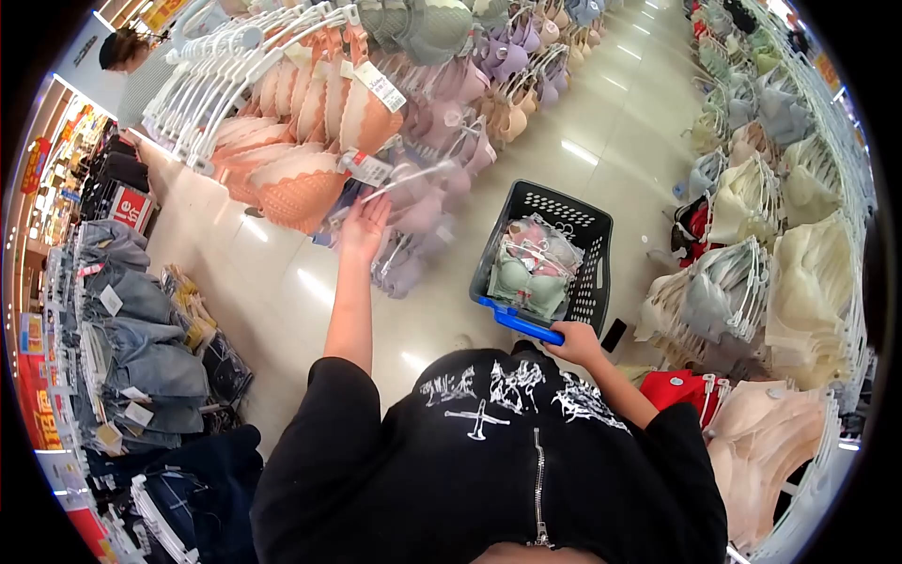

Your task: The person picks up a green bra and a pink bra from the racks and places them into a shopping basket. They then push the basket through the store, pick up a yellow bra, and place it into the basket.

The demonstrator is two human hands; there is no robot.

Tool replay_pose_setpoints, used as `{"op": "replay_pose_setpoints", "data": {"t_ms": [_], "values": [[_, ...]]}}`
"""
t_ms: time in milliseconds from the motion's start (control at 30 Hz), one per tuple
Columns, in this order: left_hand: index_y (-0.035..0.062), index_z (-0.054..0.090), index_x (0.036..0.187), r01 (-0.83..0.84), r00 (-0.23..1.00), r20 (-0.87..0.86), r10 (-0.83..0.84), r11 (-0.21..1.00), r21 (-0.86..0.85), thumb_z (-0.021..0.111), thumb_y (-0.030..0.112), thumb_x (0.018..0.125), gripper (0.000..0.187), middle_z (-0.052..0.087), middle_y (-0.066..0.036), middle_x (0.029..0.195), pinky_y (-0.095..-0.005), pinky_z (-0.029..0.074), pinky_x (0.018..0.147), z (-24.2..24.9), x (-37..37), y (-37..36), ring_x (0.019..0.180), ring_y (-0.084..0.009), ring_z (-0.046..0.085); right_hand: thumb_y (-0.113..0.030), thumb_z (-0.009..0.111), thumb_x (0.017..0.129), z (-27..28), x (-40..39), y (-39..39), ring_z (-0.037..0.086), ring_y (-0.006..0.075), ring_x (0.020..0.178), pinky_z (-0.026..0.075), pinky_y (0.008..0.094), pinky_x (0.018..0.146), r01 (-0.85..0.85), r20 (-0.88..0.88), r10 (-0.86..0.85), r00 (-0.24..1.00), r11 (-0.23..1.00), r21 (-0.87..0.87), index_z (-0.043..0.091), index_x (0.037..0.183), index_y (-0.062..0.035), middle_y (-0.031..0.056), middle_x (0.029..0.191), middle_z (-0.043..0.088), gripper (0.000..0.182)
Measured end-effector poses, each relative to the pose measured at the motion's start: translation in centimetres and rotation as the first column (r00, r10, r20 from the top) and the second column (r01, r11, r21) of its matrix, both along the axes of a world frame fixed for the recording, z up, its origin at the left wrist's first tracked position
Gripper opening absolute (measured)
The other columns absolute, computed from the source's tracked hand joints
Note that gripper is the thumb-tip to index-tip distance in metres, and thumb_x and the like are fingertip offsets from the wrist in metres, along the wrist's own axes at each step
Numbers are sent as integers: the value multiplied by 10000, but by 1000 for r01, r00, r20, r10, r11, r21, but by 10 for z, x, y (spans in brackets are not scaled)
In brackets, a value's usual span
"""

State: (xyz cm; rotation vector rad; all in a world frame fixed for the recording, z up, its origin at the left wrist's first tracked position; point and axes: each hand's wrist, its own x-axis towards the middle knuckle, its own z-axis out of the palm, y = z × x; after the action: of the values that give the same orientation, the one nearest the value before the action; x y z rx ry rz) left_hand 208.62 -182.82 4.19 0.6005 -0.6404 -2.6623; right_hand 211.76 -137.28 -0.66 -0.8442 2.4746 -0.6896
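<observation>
Left hand [365, 227] is loosely open, palm up, right under a blurry whitish plastic hanger [415, 175] slanting away rightward by pale mauve padded bras [413, 218] (can't tell if it's gripping any), while the farther right hand [575, 345] is wrapped round a black perforated basket [594, 254]'s blue plastic handle [522, 322].

The single camera is worn on the head and looks forward and steeply down, in a wide, round view; the black shirt [460, 479] is very near at the bottom, the basket [598, 254] is farther, and the aisle floor [601, 117] stretches toward the top
</observation>
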Motion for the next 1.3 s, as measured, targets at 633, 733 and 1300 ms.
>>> {"op": "replay_pose_setpoints", "data": {"t_ms": [633, 733, 1300], "values": [[116, 496, 1168, 354, 752, -639, -163, 917, 182, 406, 322, 915, 338, 506, -139, 1216, -414, 467, 916, 108, 25, 161, 1149, -419, 424, -290, 458, 862, 1, -75, -24, 367, 210, 1214, 303, 354, 1007, 694, 750, 109, 653, 311, -650, 219, 1348, -80, 74, 1285, 398, 581], [93, 551, 1129, 294, 732, -676, -86, 935, 199, 442, 273, 902, 309, 460, -110, 1274, -382, 407, 990, 118, 25, 158, 1240, -366, 325, -450, 590, 788, 8, -81, -32, 316, 229, 1265, 232, 400, 1060, 893, 839, 423, 341, 132, -429, 259, 1357, -126, 33, 1366, 349, 734], [115, 535, 1141, 130, 823, -567, -31, 982, 135, 469, 300, 884, 324, 447, -128, 1280, -393, 401, 996, 112, 18, 150, 1237, -403, 307, 36, 633, 712, 67, -57, -56, 552, 212, 1012, 474, 347, 839, 842, 832, -133, 539, 37, -539, 426, 1208, 13, 105, 1130, 541, 537]]}}
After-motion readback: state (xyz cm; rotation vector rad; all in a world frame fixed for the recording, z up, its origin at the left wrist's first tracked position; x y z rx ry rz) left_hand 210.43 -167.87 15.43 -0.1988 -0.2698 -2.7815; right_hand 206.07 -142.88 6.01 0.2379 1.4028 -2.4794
